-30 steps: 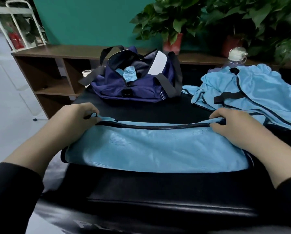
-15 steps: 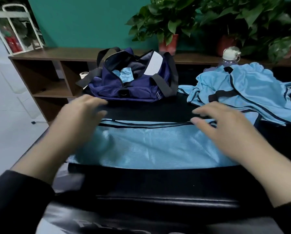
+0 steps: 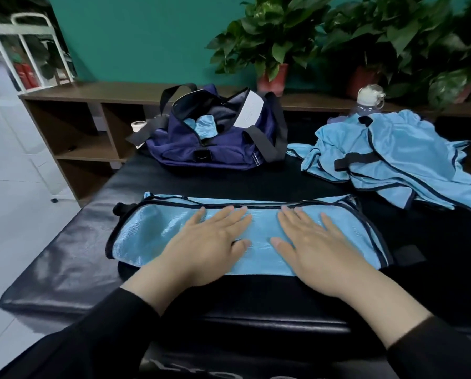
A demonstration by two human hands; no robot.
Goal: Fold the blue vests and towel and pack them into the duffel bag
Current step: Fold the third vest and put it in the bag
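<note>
pressing flat on the folded blue vest (image 3: pixel 245 236), your left hand (image 3: pixel 207 250) and right hand (image 3: pixel 313 247) lie side by side with fingers straight and spread, palms down, gripping nothing. the vest is a long band with dark trim, lying across the near part of the black padded table (image 3: pixel 65 258), its far edge just beyond your fingertips. your black sleeves (image 3: pixel 97 335) cover both forearms up to the wrists. behind the vest, well apart from it, the navy duffel bag (image 3: pixel 215 143) sits on the table with its top open and its black straps hanging loose; a piece of light blue fabric (image 3: pixel 205 125) shows inside the opening, possibly a packed vest or the towel, though you cannot tell which from here. to the right of the bag, a loose pile of blue vests (image 3: pixel 409 160) lies unfolded on the table, crumpled, with dark straps across it. just behind that pile stands a clear bottle (image 3: pixel 369 101) with a white cap. a brown wooden shelf (image 3: pixel 92 127) runs along the teal wall, and potted plants (image 3: pixel 275 42) stand on it.
</note>
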